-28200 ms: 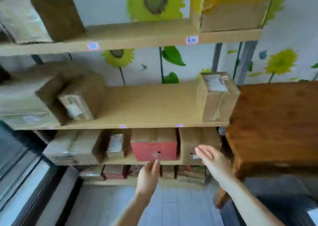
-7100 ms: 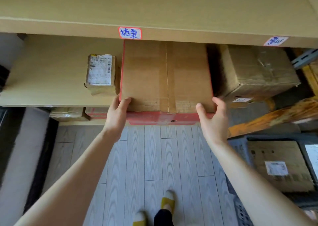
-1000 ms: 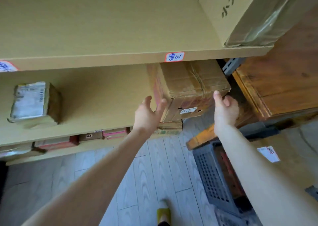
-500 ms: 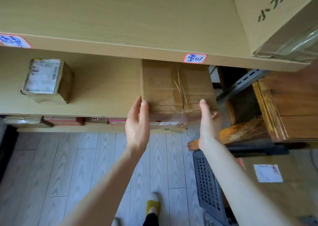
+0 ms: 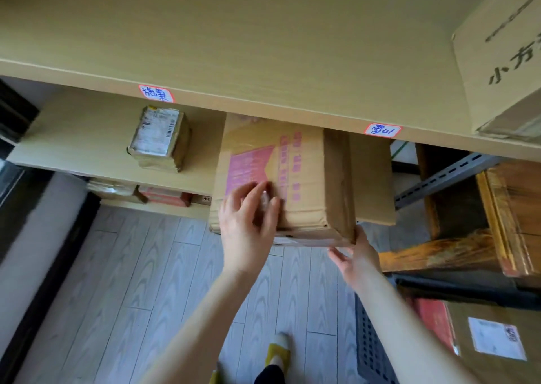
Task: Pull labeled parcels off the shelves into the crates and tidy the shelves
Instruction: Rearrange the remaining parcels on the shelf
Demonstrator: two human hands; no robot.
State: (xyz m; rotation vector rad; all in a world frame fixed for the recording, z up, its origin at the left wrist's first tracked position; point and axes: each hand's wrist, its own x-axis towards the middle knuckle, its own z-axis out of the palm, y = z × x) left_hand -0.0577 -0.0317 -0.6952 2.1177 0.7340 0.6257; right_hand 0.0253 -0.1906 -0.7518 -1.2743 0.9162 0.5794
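Note:
A large cardboard box with pink print on its upper face sticks out over the front edge of the lower shelf, below the upper shelf board. My left hand lies on its near top face with fingers spread on the pink print. My right hand presses the box's lower right front corner from below. A small taped parcel with a white shipping label stands on the same shelf to the left. A dark grey crate at the lower right holds a labelled box and a red item.
Handwritten name tags mark the upper shelf's front edge. A big printed carton sits on the upper shelf at right. A wooden piece of furniture and a slotted metal post stand right. More parcels lie on the bottom shelf. Grey plank floor below.
The box has turned and come forward over the shelf edge, its pink-printed face now up. My left hand went from its left side onto the top; my right hand dropped to the lower right corner.

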